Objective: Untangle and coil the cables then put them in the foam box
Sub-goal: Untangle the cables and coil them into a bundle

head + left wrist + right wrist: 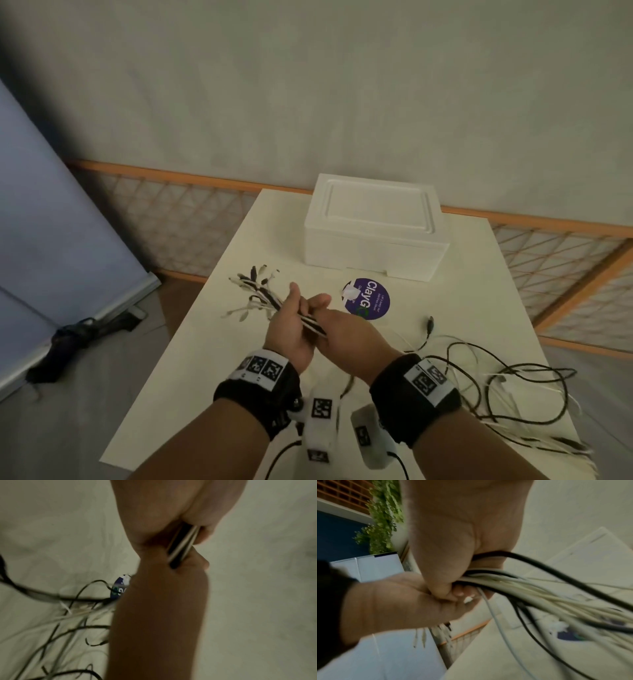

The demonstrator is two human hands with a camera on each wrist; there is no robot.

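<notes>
Between the left hand [289,327] and right hand [346,329], gripped cables [310,322] pass.

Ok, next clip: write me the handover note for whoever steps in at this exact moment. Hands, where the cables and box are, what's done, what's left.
Left hand: grips the cable bundle near the plug ends, which fan out past it.
Right hand: also grips the same bundle, just behind the left.
Loose cables: the rest of the black and white cables trail off in a tangle on the table, to the right.
Foam box: at the far side of the table, lid on.
Done: plug ends gathered together.
Left: untangle the trailing lengths, coil them, take the lid off, put the coils inside.
</notes>
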